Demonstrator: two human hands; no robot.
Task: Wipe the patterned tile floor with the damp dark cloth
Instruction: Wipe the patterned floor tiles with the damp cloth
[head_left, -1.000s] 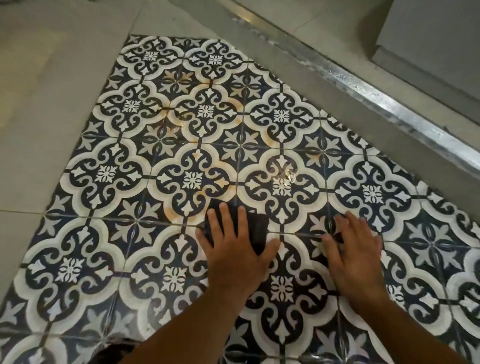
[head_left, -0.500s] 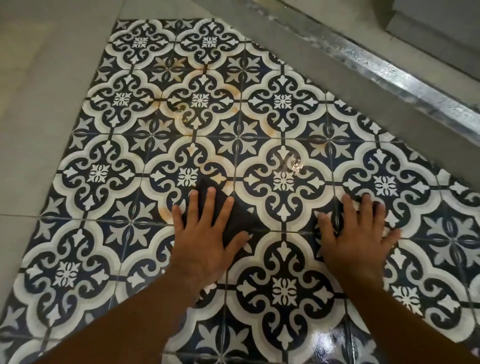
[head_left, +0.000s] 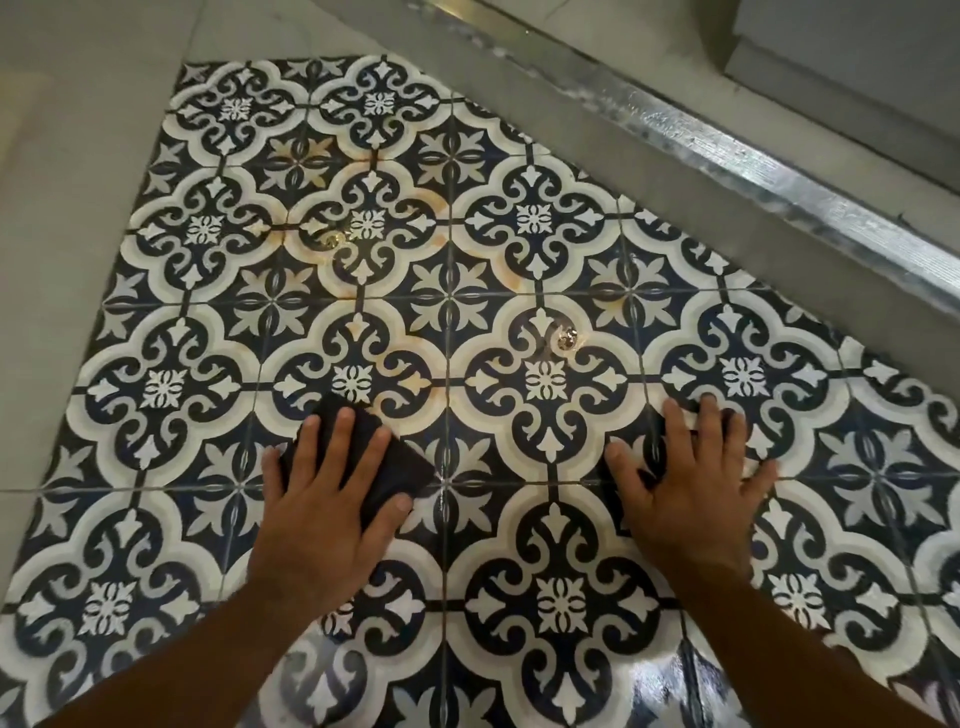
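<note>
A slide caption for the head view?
Left hand presses a dark cloth on patterned tiles; right hand rests flat beside.

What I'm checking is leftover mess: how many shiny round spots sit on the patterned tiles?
2. One shiny spot lies far ahead of the left hand; the other spot, ahead-left of the right hand. Hands or dark cloth may hide more.

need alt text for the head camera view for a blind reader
Seen from above, a person's left hand presses a dark cloth flat on a navy and white patterned tile floor, while the right hand rests spread on the tiles beside it. Faint orange stains mark tiles further ahead, and a metal strip runs along the far edge.
</note>
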